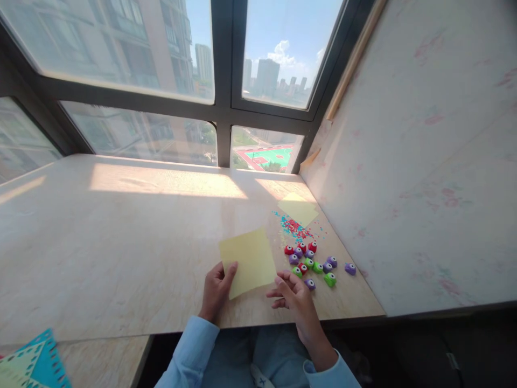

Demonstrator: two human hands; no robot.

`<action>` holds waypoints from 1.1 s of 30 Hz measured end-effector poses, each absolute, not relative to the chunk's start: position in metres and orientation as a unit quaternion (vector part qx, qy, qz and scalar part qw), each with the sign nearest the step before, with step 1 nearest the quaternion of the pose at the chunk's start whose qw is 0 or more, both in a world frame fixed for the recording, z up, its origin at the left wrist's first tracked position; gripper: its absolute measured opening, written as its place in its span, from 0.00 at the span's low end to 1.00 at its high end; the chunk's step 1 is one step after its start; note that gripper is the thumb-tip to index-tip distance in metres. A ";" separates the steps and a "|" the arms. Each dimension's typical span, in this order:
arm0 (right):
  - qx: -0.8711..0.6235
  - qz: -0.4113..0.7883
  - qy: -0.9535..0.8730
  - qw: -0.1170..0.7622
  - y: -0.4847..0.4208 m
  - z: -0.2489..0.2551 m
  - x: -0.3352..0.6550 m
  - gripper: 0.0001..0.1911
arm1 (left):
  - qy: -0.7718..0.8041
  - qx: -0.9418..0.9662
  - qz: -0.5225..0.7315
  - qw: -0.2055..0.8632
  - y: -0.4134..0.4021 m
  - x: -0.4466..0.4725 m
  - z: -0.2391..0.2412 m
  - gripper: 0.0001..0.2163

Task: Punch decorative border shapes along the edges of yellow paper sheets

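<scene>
A square sheet of yellow paper [249, 260] is held up slightly tilted above the tabletop near its front edge. My left hand [217, 291] grips its left side, thumb on top and the other fingers underneath. At the lower right corner of the sheet, my right hand [294, 296] pinches the paper between thumb and forefinger, with its other fingers loosely spread. Right beside that hand lies a purple craft punch [309, 284], small and rounded with an eye-like spot. Several similar punches in red, green [330, 279] and purple are clustered just beyond it.
Red and blue paper bits [294, 227] are scattered behind the punches, beside more yellow paper [299, 208]. A patterned wall [424, 188] borders the table [121, 258] on the right, and windows stand behind. Blue and yellow perforated paper [38, 364] sits at the lower left.
</scene>
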State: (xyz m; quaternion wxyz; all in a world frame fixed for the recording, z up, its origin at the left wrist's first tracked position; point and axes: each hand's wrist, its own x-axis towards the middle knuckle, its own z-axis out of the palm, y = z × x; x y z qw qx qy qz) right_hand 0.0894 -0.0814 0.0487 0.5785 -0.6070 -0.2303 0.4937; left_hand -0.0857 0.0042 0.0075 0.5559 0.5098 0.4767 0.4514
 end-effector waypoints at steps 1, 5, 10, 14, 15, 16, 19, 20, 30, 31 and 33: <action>-0.610 0.492 -0.228 0.577 -0.086 0.046 0.089 0.31 | 0.489 0.510 0.454 0.542 0.005 -0.086 0.007 0.22; -0.612 0.480 -0.259 0.572 -0.106 0.038 0.095 0.27 | 0.523 0.537 0.444 0.490 0.006 -0.088 0.004 0.20; -0.651 0.429 -0.271 0.564 -0.130 0.036 0.115 0.27 | 0.532 0.609 0.410 0.421 0.007 -0.085 0.002 0.17; -0.678 0.385 -0.270 0.565 -0.143 0.030 0.132 0.27 | 0.525 0.617 0.407 0.422 0.009 -0.082 0.000 0.21; -0.683 0.375 -0.273 0.564 -0.145 0.028 0.134 0.26 | 0.528 0.608 0.418 0.421 0.009 -0.082 0.000 0.24; -0.688 0.365 -0.278 0.562 -0.147 0.026 0.136 0.26 | 0.534 0.598 0.434 0.410 0.009 -0.082 0.000 0.26; -0.704 0.336 -0.291 0.554 -0.149 0.022 0.136 0.25 | 0.554 0.610 0.482 0.299 0.008 -0.084 -0.002 0.28; -0.708 0.326 -0.297 0.552 -0.148 0.022 0.135 0.25 | 0.555 0.630 0.485 0.245 0.008 -0.085 -0.003 0.27; -0.716 0.173 -0.484 0.472 -0.120 0.026 0.124 0.19 | 0.430 0.871 0.227 0.070 0.002 -0.081 -0.014 0.22; -0.717 0.163 -0.493 0.465 -0.118 0.026 0.124 0.20 | 0.429 0.873 0.221 0.066 0.002 -0.081 -0.014 0.22; -0.719 0.152 -0.506 0.451 -0.115 0.024 0.124 0.21 | 0.426 0.876 0.215 0.064 0.003 -0.083 -0.013 0.23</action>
